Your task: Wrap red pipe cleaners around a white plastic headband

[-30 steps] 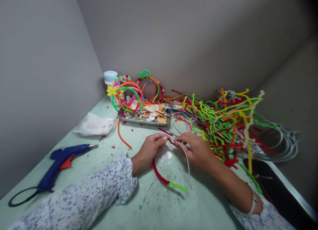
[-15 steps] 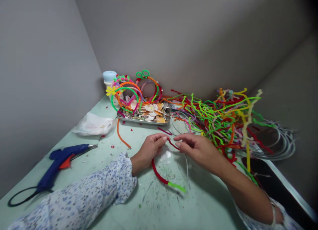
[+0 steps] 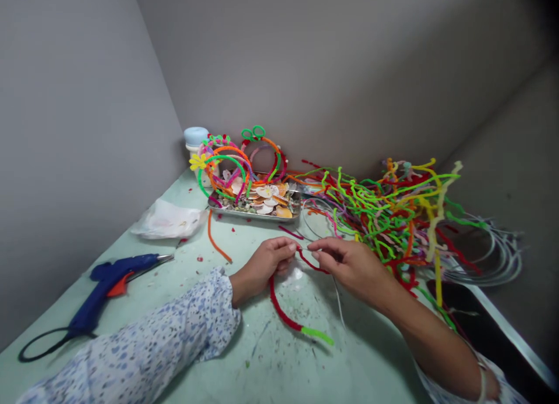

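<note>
My left hand (image 3: 268, 263) is closed, thumb and forefinger pinching a red pipe cleaner (image 3: 282, 314). From beneath that hand the fuzzy red length curves down to the right and ends in a bright green tip (image 3: 318, 336). A thinner red strand (image 3: 312, 265) runs from the left fingertips to my right hand (image 3: 345, 264), whose fingers are curled around its far part; the exact grip is hidden. Below the right hand hangs a thin pale wire (image 3: 339, 304). A small gap separates the fingertips of both hands.
A metal tray (image 3: 257, 216) of shells stands behind, with colourful pipe-cleaner headbands (image 3: 227, 151) in it. At right lie a tangled pipe-cleaner heap (image 3: 379, 200) and coiled wire (image 3: 498, 258). A blue glue gun (image 3: 98, 290) and white plastic bag (image 3: 168, 219) are at left.
My right hand has shifted slightly right, and more of the thin red strand shows between the hands. The hanging wire and green-tipped end have swung a little to the right.
</note>
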`<action>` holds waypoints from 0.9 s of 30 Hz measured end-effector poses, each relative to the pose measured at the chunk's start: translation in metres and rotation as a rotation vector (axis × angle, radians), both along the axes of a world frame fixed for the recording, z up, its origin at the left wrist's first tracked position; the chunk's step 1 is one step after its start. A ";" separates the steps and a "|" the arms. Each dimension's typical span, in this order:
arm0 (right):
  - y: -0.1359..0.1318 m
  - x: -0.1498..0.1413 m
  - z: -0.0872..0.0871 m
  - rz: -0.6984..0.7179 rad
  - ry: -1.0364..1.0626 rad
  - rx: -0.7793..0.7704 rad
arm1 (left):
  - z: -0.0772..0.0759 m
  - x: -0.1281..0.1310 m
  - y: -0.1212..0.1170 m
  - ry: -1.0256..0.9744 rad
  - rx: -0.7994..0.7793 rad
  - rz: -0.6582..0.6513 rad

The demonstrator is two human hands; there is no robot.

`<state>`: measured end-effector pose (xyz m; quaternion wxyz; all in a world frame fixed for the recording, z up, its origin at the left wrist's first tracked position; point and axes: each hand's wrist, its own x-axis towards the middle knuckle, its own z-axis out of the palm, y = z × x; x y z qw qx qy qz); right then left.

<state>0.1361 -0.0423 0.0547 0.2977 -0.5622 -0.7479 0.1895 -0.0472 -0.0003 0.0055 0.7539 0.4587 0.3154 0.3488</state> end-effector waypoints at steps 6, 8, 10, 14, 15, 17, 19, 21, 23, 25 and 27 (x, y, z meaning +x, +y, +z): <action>0.001 0.002 -0.002 -0.008 -0.012 -0.009 | 0.000 0.001 -0.001 0.011 0.003 0.002; 0.001 0.002 -0.002 -0.005 -0.018 -0.011 | 0.000 0.001 -0.001 0.029 -0.002 -0.002; 0.001 0.003 -0.002 -0.001 -0.025 -0.012 | 0.000 0.001 0.000 0.040 -0.005 -0.003; 0.001 0.004 -0.004 0.008 -0.034 -0.018 | -0.001 0.000 0.000 0.024 -0.008 -0.029; 0.001 0.004 -0.005 0.010 -0.032 -0.020 | -0.001 0.000 0.000 0.015 -0.008 -0.038; 0.002 0.005 -0.005 0.021 -0.025 -0.016 | -0.001 0.000 0.000 0.002 -0.007 -0.052; 0.002 0.005 -0.005 0.036 -0.016 -0.008 | 0.000 0.000 0.000 0.000 -0.005 -0.057; 0.002 0.006 -0.004 0.049 -0.017 -0.016 | 0.000 0.000 0.000 0.004 -0.009 -0.063; 0.002 0.006 -0.002 0.049 -0.030 -0.047 | 0.000 -0.001 0.000 0.007 -0.009 -0.071; 0.001 0.006 -0.001 0.048 -0.046 -0.076 | 0.000 -0.001 0.000 0.002 -0.007 -0.081; 0.001 0.006 0.000 0.044 -0.054 -0.087 | -0.001 -0.001 0.000 -0.005 -0.006 -0.086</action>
